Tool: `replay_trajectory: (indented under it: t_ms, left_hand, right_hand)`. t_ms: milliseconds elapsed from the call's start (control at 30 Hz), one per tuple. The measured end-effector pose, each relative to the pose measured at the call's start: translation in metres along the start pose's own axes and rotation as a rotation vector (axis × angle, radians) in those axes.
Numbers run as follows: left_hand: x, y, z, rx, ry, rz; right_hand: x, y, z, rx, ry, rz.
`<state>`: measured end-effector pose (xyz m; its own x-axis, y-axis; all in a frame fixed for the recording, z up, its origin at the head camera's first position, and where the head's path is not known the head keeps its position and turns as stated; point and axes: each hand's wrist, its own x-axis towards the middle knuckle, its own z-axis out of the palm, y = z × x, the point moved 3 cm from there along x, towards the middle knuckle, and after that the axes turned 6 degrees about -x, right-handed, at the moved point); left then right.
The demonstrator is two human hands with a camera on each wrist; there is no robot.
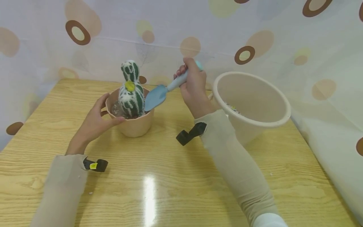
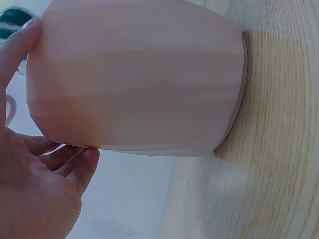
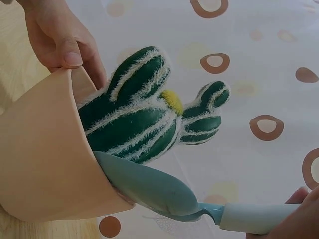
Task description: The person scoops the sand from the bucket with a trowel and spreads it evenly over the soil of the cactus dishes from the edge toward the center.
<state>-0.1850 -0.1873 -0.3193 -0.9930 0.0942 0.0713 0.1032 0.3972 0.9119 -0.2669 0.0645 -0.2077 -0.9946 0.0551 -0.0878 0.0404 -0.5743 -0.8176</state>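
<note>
A green cactus [image 1: 131, 99] with white fuzzy ridges and a yellow tuft stands in a peach flowerpot [image 1: 136, 127] with loose grey bits around its base. My left hand [image 1: 95, 121] holds the pot at its left side, thumb on the near rim and fingers round the outside, as the left wrist view also shows. In my right hand [image 1: 193, 83] is a blue garden trowel [image 1: 156, 97], gripped by its pale handle. The blade tilts down to the left, its tip inside the pot's right rim beside the cactus [image 3: 134, 119]. What lies under the tip is hidden.
To the right stands a large cream bucket [image 1: 252, 123], with some speckled material [image 1: 233, 108] visible low inside. Both stand on a wood-grain table [image 1: 158, 189]. Behind the table hangs a white sheet [image 1: 170, 19] with brown and yellow circles.
</note>
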Motion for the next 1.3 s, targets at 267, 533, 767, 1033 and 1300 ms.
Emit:
replay_trajectory:
  t_ms: [267,533,767,1033,1300]
  left_hand:
    - [-0.001,0.0,-0.003,0.01,0.005,-0.005]
    - [-0.009,0.003,-0.008,0.025,0.08,0.037]
    - [-0.018,0.013,-0.006,0.054,0.111,0.053]
    - [-0.032,0.022,-0.003,0.125,0.118,0.089]
    - [-0.041,0.034,0.007,0.162,0.098,0.146]
  right_hand:
    - [0.0,-0.001,0.002,0.013,-0.002,-0.006]
    - [0.0,-0.013,-0.002,0.02,-0.008,-0.03]
    - [0.0,-0.026,-0.009,0.024,-0.031,-0.049]
    - [0.002,-0.039,-0.018,0.044,-0.034,-0.08]
    - [0.004,-0.05,-0.03,0.07,-0.002,-0.057]
